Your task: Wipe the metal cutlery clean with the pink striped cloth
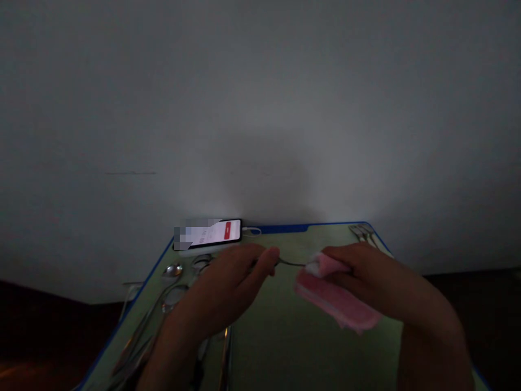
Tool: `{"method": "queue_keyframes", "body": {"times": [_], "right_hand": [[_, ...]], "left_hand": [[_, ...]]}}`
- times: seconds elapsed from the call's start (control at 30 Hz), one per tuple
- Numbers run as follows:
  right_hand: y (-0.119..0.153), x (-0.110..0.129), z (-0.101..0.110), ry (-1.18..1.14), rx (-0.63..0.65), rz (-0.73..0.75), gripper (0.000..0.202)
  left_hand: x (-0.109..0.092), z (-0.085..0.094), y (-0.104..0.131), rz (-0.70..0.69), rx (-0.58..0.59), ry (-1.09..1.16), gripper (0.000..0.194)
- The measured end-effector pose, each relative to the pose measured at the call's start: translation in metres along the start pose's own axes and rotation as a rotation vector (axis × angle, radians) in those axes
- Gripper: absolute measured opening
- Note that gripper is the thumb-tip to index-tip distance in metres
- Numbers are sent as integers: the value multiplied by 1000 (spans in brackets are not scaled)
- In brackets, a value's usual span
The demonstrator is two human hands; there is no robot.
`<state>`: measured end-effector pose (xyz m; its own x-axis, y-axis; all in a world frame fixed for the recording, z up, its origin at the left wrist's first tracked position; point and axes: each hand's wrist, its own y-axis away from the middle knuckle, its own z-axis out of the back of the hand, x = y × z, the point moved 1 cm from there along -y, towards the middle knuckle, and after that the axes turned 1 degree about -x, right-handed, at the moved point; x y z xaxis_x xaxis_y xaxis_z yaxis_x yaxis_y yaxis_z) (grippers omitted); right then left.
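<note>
My left hand [240, 277] is closed around one end of a thin metal piece of cutlery [291, 264], held level above the table. Its other end disappears into a pink cloth [337, 301], so I cannot tell whether it is a fork or a spoon. The cloth is folded and pinched by my right hand [358, 271], with a loose part hanging below the fingers. Under and beside my left forearm lie several metal spoons, one with a shiny bowl [173, 270] facing up.
A small green table [268, 347] with a blue edge stands against a grey wall [260, 108]. At its back left rests a phone [209, 234] with a lit screen and a white cable [252, 230]. Several forks [360, 232] lie at the back right corner.
</note>
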<state>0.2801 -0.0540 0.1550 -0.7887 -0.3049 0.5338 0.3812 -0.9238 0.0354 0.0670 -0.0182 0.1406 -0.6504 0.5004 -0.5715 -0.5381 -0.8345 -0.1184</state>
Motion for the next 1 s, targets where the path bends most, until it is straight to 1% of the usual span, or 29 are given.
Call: {"method": "queue_keyframes", "body": {"times": [0.13,0.27,0.37,0.5,0.6,0.7,0.8,0.9,1.0], "right_hand": [[-9,12,-10,32,18,22,11],[-17,16,-15,62,18,38,11],[-18,11,-14,59,-7,71,9],[-14,0,-7,1,3,107,12],[-8,-8,-1,-47,17,99,16],[-4,-13,2,-83,48,86,18],[-5,-10,1,-91,51,109,20],[-9,-2,-2,-84,63,166,16],[-16,5,-8,-48,65,192,10]], "left_hand": [[-13,-13,-3,-52,33,-92,41],[-15,-18,-5,-60,43,-93,40],[-10,-15,-6,-42,19,-61,37],[2,-3,-7,-25,-26,-26,31],[14,6,-5,-98,-24,-13,28],[20,9,-3,-191,-50,-40,23],[15,6,-2,-253,-67,-59,21],[3,-3,-4,-261,-8,-102,23],[-6,-12,-7,-250,47,-176,31]]}}
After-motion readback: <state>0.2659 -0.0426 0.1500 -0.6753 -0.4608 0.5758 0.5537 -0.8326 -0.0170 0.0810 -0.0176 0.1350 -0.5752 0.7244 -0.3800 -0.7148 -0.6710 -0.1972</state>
